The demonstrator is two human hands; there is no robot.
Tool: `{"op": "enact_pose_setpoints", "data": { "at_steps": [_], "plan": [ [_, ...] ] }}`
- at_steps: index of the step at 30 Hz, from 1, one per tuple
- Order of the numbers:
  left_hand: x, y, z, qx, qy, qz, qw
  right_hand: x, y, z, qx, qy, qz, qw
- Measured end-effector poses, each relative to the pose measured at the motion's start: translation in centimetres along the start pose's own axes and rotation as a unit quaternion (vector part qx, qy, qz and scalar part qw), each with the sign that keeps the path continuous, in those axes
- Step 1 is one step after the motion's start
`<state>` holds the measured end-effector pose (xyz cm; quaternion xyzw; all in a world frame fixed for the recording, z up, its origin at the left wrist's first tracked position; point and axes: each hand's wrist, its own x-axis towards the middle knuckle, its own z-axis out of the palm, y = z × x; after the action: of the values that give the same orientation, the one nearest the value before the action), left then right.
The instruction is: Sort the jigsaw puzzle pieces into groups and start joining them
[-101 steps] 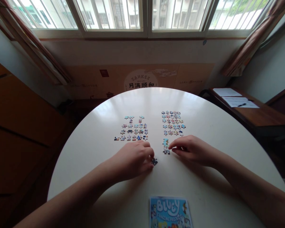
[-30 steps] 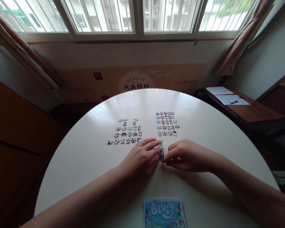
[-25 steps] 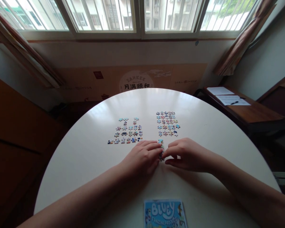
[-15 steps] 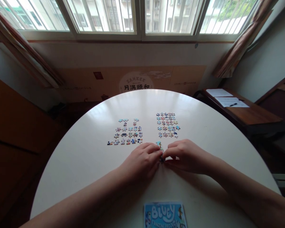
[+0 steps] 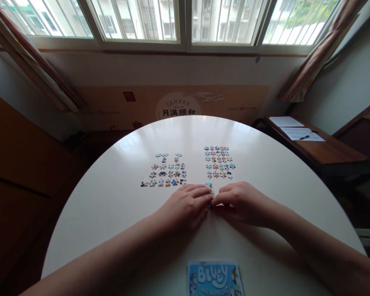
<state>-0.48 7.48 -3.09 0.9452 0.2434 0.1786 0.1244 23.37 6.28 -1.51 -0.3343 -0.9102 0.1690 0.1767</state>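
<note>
A narrow strip of joined jigsaw puzzle pieces (image 5: pixel 209 186) lies on the white table, its far end light blue and green. My left hand (image 5: pixel 189 202) rests over the strip from the left, fingers closed onto it and covering most of it. At the strip's near right side, my right hand (image 5: pixel 234 200) has thumb and forefinger pinched at a puzzle piece (image 5: pixel 211 206), which is mostly hidden by the fingers. Beyond my hands, loose puzzle pieces lie in rows: a left group (image 5: pixel 168 174) and a right group (image 5: pixel 217 159).
The round white table (image 5: pixel 111 197) carries everything. A blue "Bluey" card or box (image 5: pixel 214 279) lies near me. Past the right edge, a wooden side table (image 5: pixel 333 146) holds papers (image 5: pixel 302 134) and a pen. A printed carton panel (image 5: pixel 179 102) stands under the window.
My hands stay at the strip, with only a slight shift of the fingers. The whole view has moved a little; the loose pieces lie as before.
</note>
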Motion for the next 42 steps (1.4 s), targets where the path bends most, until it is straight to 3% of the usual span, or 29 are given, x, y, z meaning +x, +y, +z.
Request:
{"op": "enact_pose_setpoints", "data": {
  "at_steps": [14,23,42],
  "plan": [
    [-0.2,-0.1,-0.1,-0.001,0.014,-0.003,1.0,0.0,0.2,-0.4,0.065,-0.009,0.004,0.998],
    [-0.6,-0.4,-0.8,0.019,0.036,0.025,0.999,-0.3,1.7,-2.1,0.09,0.066,0.057,0.992],
    [-0.4,-0.3,-0.5,0.073,-0.032,0.057,0.995,0.1,1.5,-1.0,0.038,-0.015,0.071,0.997]
  ]
}}
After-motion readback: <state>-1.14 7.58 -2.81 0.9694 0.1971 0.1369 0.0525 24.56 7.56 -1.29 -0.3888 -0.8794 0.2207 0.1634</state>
